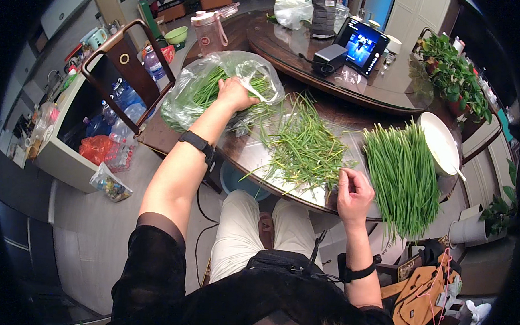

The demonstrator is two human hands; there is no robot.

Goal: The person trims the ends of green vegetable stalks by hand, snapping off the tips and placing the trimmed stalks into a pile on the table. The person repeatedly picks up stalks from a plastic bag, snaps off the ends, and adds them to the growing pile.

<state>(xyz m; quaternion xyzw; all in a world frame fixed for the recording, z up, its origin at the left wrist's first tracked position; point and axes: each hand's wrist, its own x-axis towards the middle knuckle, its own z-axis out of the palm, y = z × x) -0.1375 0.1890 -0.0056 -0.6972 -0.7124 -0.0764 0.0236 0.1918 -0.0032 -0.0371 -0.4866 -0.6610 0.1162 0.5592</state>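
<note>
My left hand (235,95) reaches into a clear plastic bag (180,101) at the table's left side. It rests on long green garlic chives (209,87) inside, and whether the fingers grip any is hidden. My right hand (356,192) is raised near the front edge, its fingers curled in towards the thumb, with nothing visible in it. Between my hands spreads a loose, tangled heap of chive trimmings (305,149), some yellowish. Right of my right hand lies a thick, aligned bundle of chives (401,180), its green ends hanging over the edge.
A white bowl (439,143) with a utensil handle leans beside the bundle. A raised glass turntable (387,91) carries a lit tablet (360,45) and a grey box (330,57). A pink bottle (205,34) stands behind the bag. A blue basin (242,181) sits below the table; a wooden chair (130,59) is at left.
</note>
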